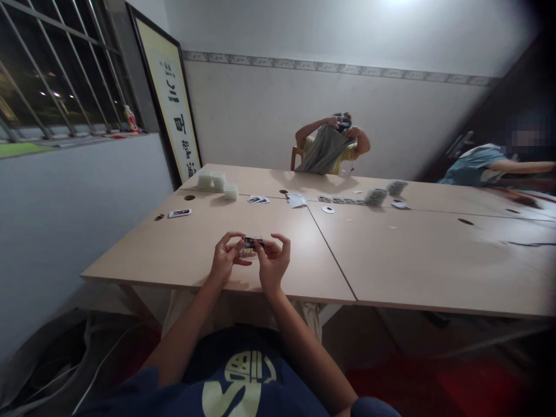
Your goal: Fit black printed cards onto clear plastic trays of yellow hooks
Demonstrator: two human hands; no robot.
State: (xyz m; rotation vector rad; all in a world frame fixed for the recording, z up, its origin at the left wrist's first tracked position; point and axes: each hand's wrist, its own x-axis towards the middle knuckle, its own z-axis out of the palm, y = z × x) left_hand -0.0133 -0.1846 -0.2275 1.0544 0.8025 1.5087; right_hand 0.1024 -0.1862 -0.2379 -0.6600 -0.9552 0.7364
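Note:
Near the front edge of the light wooden table (191, 255), my left hand (226, 255) and my right hand (273, 258) hold a small object (252, 242) between them. It has a dark printed top and a clear, shiny part beneath. Fingers and thumb of my left hand pinch its left side, while my right thumb presses on its right side. My index fingers curve out on both sides. The object is held just above the tabletop; its exact kind is too small to tell.
Clear stacked cases (211, 180), a white boxed item (179, 213), photo cards (259, 200) and a paper sheet (296, 200) lie beyond my hands. Further right are a white disc (328, 209) and more stacks (376, 197). One person sits opposite, another at far right.

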